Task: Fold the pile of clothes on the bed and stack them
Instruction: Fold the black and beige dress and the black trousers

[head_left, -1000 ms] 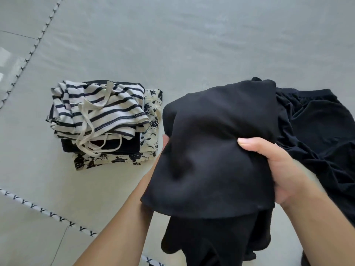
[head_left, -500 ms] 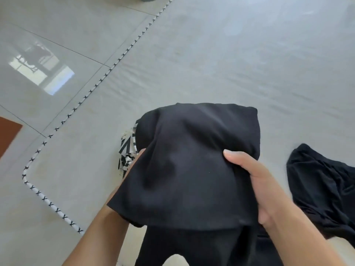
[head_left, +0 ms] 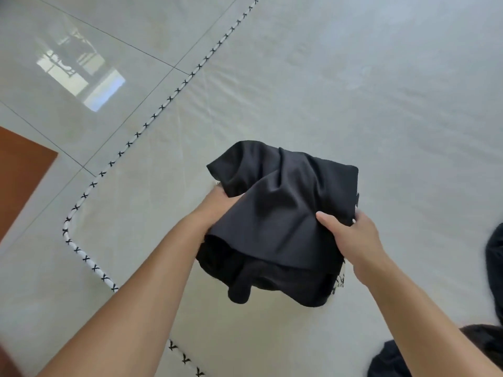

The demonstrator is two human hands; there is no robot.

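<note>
Head view: both hands are gripping a folded black garment [head_left: 285,213] at centre, left hand [head_left: 217,205] and right hand [head_left: 351,235] clamped on its edges, over the floral-edged stack [head_left: 340,281]. Unfolded dark clothes [head_left: 495,268] are waiting at 4 o'clock on the bed [head_left: 353,91].

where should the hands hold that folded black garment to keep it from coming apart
By its two side edges, one hand from each side, as the left hand and right hand do. The folded black garment is loose, with layers sagging below, so thumbs on top pin them.
</note>
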